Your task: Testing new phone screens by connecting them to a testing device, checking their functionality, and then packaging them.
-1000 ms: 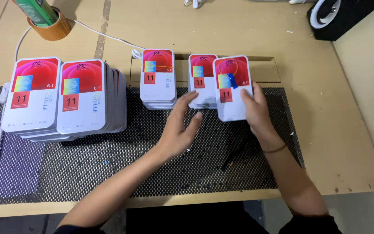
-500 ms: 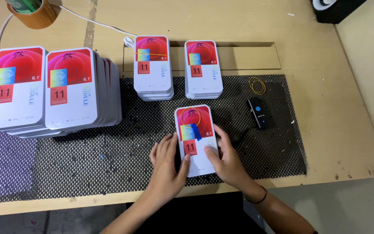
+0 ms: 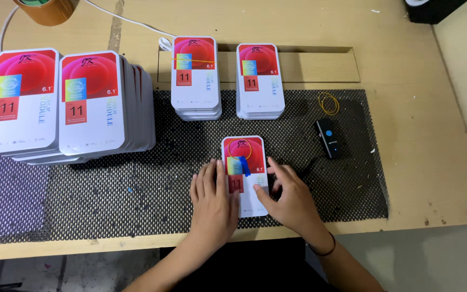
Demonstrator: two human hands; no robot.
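I am pressing my left hand [image 3: 213,201] flat, fingers spread, on the lower left of a white box with a red top [image 3: 244,174], lying on the black mesh mat [image 3: 136,189] at the table's 6 o'clock edge. My right hand [image 3: 289,199], fingers loosely open, is touching its right edge. A small black scanner [image 3: 329,138] is lying at the box's 2 o'clock; two short box stacks [image 3: 227,80] are sitting at 12 o'clock.

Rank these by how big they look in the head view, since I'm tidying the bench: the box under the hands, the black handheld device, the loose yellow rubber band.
1. Box, clearly largest.
2. Black handheld device.
3. Yellow rubber band, looks nearly the device's size; that order is unsure.
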